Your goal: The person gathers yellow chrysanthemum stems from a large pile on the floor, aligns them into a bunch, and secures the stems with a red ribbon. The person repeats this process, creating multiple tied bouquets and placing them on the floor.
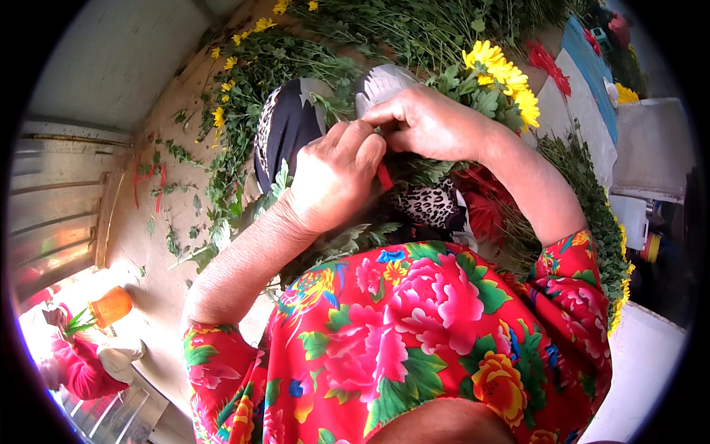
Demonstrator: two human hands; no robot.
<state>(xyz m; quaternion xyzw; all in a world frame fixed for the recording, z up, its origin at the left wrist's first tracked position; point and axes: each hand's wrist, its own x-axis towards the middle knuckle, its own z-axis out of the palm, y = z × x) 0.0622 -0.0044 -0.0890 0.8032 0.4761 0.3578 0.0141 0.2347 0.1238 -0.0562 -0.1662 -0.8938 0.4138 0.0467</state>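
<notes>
My left hand [338, 169] is closed over my lap, and a short red ribbon [384, 176] hangs out beneath its curled fingers. Its fingertips meet those of my right hand [430, 125], whose thumb and forefinger are bent together; whatever lies between them is hidden. Beside and under my right hand rests a bunch of yellow chrysanthemums [502, 75], blooms pointing up and right. Green leaves [424, 171] show below the hands. My knees [383, 86] are just beyond the hands, in patterned trousers.
Cut chrysanthemum stems [410, 28] heap the floor ahead, with more yellow blooms [219, 116] at left. Red ribbons [485, 194] lie by my right side; red strips [150, 180] lie on the floor at left. A flower row [599, 222] runs along the right. An orange pot [111, 306] stands lower left.
</notes>
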